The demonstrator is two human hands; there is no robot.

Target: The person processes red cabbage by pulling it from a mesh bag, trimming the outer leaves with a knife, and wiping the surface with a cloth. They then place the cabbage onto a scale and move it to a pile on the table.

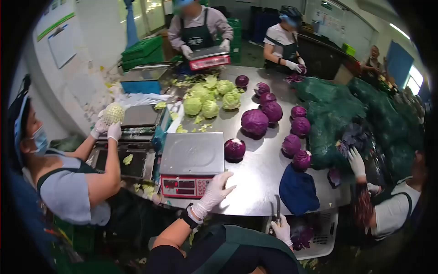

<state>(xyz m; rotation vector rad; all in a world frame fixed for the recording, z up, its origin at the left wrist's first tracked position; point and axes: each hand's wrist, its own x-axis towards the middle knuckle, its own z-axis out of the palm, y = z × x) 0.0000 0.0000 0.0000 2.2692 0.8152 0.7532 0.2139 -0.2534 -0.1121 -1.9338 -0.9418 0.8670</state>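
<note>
My left hand (213, 194), gloved in white, is beside the front right corner of a red scale (192, 155), its fingers apart and nothing in them. The scale's metal plate is bare. In my right hand (282, 229), also gloved, is a knife (278, 206) with its blade pointing up at the table's front edge. A purple cabbage (234, 149) with a pale cut spot sits just right of the scale. More purple cabbages (254, 122) stand farther back on the metal table (255, 185).
Green cabbages (200, 99) are heaped at the back left. A blue cloth (298, 190) and green net sacks (328, 109) lie on the right. Below the front edge is a white basket (328, 235) with purple leaves. Co-workers stand left, right and behind the table.
</note>
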